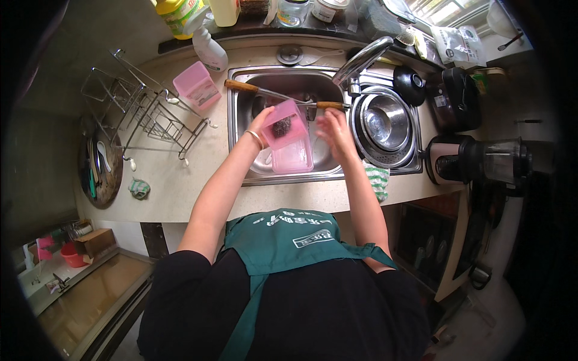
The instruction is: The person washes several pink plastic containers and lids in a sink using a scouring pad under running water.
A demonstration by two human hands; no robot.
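My left hand (262, 123) grips a translucent pink plastic container (293, 112) from its left side, tilted over the stainless steel sink (289, 180). A dark mesh scouring pad (282, 128) shows inside that container. Below it, in the basin, lies a second pink plastic piece (292, 158), a tub or lid. My right hand (333, 133) is slightly blurred over the sink's right part, fingers apart and nothing seen in them. Just above its fingertips is the wooden handle (329, 105) of a utensil. Another wooden-handled utensil (241, 85) rests on the basin's upper left rim.
Nested metal bowls (384, 119) stand right of the faucet (365, 58), near a blender (478, 160). At left are a wire rack (156, 117), another pink container (198, 85), a spray bottle (210, 52) and a round wooden board (101, 171). A striped cloth (378, 180) hangs at the counter edge.
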